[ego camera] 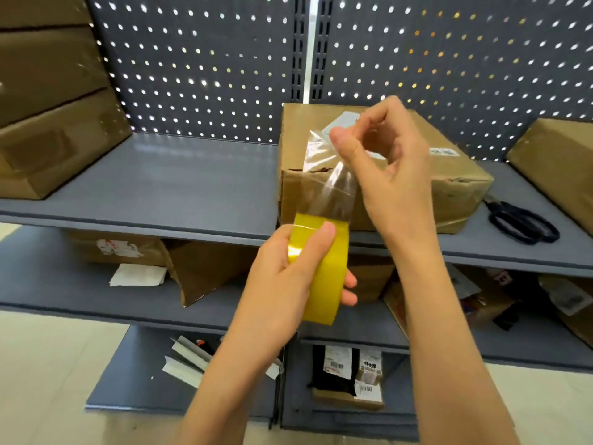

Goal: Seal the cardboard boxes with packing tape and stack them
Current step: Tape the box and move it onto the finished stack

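Observation:
My left hand grips a yellow roll of packing tape in front of the shelf, thumb across its top. My right hand pinches the free end of a clear tape strip and holds it up above the roll. Behind the strip, a cardboard box with a white label sits on the upper grey shelf. A stack of three cardboard boxes stands at the shelf's left end.
Black scissors lie on the shelf right of the box. Another cardboard box sits at the far right. Lower shelves hold more boxes, papers and parcels. A dark pegboard backs the shelving.

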The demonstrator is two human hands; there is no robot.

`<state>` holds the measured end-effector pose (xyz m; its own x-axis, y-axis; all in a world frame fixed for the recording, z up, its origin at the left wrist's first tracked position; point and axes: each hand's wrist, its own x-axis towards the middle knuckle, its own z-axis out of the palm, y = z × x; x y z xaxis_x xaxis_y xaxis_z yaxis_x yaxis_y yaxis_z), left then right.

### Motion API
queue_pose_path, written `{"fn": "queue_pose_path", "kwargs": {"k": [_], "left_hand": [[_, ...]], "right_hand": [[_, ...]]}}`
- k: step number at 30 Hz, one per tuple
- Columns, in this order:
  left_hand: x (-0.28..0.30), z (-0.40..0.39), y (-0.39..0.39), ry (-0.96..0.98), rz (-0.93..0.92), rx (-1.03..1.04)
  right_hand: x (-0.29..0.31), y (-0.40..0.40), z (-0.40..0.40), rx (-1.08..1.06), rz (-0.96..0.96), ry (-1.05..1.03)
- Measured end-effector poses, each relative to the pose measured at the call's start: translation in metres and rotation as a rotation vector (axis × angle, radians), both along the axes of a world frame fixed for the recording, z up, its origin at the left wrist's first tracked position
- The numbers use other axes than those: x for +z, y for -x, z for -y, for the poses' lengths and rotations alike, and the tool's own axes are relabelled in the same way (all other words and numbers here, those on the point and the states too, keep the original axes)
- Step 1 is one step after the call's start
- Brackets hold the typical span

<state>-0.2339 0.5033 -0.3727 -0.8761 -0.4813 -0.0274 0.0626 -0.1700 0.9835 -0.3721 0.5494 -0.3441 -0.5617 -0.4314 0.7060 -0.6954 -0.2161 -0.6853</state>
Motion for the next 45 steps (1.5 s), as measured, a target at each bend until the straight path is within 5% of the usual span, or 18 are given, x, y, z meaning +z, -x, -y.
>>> {"fn": "queue_pose_path", "kwargs": {"k": [9, 33, 45], "left_hand": [[0.006, -0.031, 0.022, -0.064, 0.047, 0.315], [0.021, 0.007, 0.015, -0.003, 0.148, 0.277], [0.013, 0.006, 0.020, -0.012, 0.137, 0.316]], "right_hand": [[0.006, 0.031, 0.014, 0.163, 0.023, -0.115], [0.006, 0.058, 0.056, -0.040, 0.047, -0.384], [-0.002, 0.055, 0.057, -0.244, -0.242, -0.414]]}}
